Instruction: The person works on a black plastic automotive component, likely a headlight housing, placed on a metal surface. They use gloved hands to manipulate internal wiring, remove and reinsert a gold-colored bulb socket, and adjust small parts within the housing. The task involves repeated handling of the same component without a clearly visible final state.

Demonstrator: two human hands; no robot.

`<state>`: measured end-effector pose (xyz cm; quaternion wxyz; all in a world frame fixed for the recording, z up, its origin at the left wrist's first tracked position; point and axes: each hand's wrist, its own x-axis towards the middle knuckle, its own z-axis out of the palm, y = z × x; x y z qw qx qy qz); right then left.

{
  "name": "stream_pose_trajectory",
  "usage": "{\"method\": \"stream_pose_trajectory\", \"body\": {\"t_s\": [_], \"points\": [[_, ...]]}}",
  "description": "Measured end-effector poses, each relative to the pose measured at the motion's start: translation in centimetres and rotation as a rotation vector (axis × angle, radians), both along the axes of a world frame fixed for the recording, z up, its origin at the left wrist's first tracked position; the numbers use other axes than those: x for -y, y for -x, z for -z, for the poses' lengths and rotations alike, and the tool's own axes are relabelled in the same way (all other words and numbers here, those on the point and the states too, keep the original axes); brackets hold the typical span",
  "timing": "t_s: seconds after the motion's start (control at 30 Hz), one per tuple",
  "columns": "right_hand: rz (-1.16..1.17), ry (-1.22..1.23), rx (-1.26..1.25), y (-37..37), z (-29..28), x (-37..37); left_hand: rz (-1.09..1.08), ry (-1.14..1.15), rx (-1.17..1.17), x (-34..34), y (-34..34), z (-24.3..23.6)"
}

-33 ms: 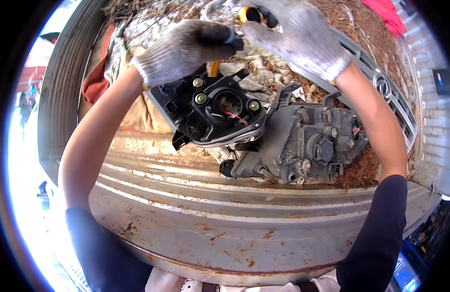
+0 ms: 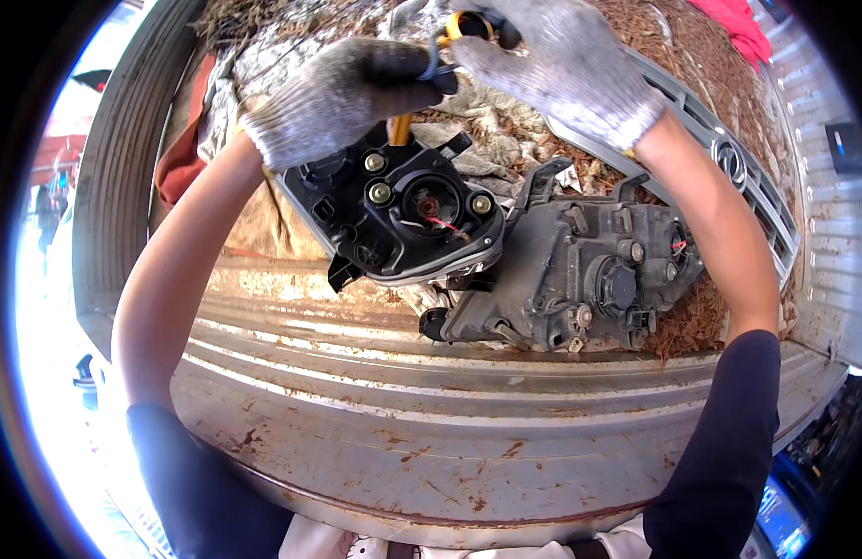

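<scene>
Both hands wear grey-white knit gloves with dark fingertips and meet at the top of the head view. My left hand (image 2: 366, 88) is closed, fingertips pinched by a thin blue-grey loop (image 2: 433, 61). A yellow bar (image 2: 400, 129) sticks out below it; whether the hand grips this bar is hidden. My right hand (image 2: 552, 61) is closed on a yellow ring-shaped piece (image 2: 469, 25) with a dark inside, its kind unclear. Under my left hand lies a black car headlight (image 2: 356, 210), back upward, with a red wire in its round opening. A dusty grey headlight (image 2: 580, 279) lies beside it.
A silver car grille (image 2: 761, 205) with a round emblem lies beyond the dusty headlight. A ribbed, rusty metal truck-bed edge (image 2: 440, 438) runs between me and the parts. Dirty cloth (image 2: 487, 140), brown plant debris and a red cloth (image 2: 733, 28) lie farther off.
Both hands, with the thin loop and the yellow ring-shaped piece, have shifted slightly left. The whole view has also moved a little; their closed grips look the same.
</scene>
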<state>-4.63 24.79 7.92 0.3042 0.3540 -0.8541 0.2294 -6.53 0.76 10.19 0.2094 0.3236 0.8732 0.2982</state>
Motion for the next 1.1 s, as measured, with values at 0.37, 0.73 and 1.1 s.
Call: {"method": "stream_pose_trajectory", "body": {"t_s": [0.37,0.73,1.1], "points": [[-0.081,0.043,0.170,0.6,-0.9,0.1,0.019,0.004,-0.144,0.2,0.3,-5.4],[-0.250,0.413,0.843,-0.6,-2.7,1.6,-0.007,-0.155,-0.105,1.2,-0.2,-4.0],[-0.161,0.200,1.118,-0.2,-2.1,-1.3,0.023,-0.065,0.446,0.8,-0.8,-0.2]]}}
